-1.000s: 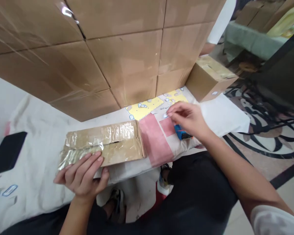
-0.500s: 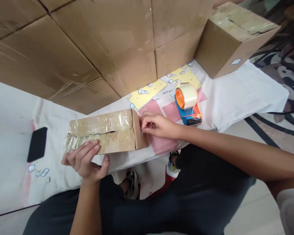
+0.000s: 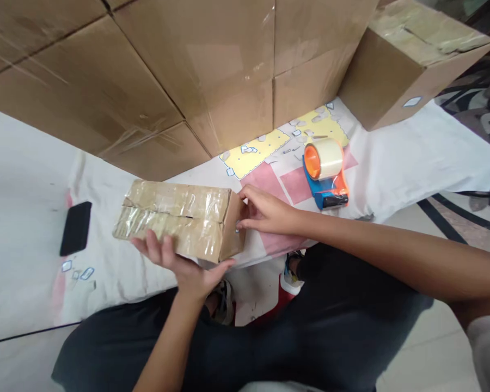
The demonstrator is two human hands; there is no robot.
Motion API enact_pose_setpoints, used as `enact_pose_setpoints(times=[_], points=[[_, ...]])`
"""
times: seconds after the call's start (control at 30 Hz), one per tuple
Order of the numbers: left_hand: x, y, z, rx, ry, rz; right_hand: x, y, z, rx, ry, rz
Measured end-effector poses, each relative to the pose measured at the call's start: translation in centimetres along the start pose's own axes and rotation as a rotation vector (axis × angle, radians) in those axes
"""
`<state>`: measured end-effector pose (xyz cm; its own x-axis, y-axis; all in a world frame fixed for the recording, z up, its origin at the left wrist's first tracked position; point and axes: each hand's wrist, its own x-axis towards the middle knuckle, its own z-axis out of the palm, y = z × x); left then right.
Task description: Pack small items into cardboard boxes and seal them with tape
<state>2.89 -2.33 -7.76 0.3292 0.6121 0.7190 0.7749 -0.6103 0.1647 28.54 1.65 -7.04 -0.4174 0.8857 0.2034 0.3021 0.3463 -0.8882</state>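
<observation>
A small cardboard box [image 3: 179,218], its top covered in shiny clear tape, lies near the front edge of the cloth-covered surface. My left hand [image 3: 183,267] rests with spread fingers along its near long side, the thumb pointing right below the near corner. At the box's right end face is my right hand [image 3: 265,212], index finger and thumb apart and their tips against the cardboard. A small pale spot shows by the thumb tip; what it is I cannot make out. The remaining right fingers are partly hidden behind the index finger.
Large stacked cardboard boxes [image 3: 212,65] form a wall at the back. Another taped box [image 3: 392,76] stands at the back right. A tape dispenser [image 3: 325,174] with an orange core lies right of my right hand. A black phone [image 3: 76,228] lies at the left on the white cloth [image 3: 396,163].
My left hand has slid right along the box's near side. The box has turned so its right end faces me more. My right thumb and index finger have moved apart from a pinch.
</observation>
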Motion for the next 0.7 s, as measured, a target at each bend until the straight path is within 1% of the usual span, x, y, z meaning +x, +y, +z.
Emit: enact_pose_setpoints(times=[0.1, 0.13, 0.2, 0.37, 0.53, 0.7], points=[[-0.4, 3.6, 1.4, 0.045, 0.065, -0.067, -0.4, -0.6, 1.4, -0.028, 0.027, -0.007], [-0.4, 4.3, 1.7, 0.057, 0.081, -0.102, -0.5, -0.8, 1.8, -0.036, 0.043, -0.008], [-0.2, 5.1, 2.0, 0.065, 0.099, -0.162, -0.8, -1.0, 2.2, -0.045, 0.067, 0.000], [0.1, 5.0, 2.0, 0.039, 0.125, -0.189, -1.1, -1.0, 2.4, -0.081, 0.043, -0.008], [0.1, 5.1, 1.9, 0.017, 0.109, -0.203, -1.1, -1.0, 2.5, -0.122, 0.051, -0.011], [-0.3, 5.0, 1.9, 0.001, 0.108, -0.219, -1.0, -0.8, 2.4, -0.117, 0.053, -0.014]])
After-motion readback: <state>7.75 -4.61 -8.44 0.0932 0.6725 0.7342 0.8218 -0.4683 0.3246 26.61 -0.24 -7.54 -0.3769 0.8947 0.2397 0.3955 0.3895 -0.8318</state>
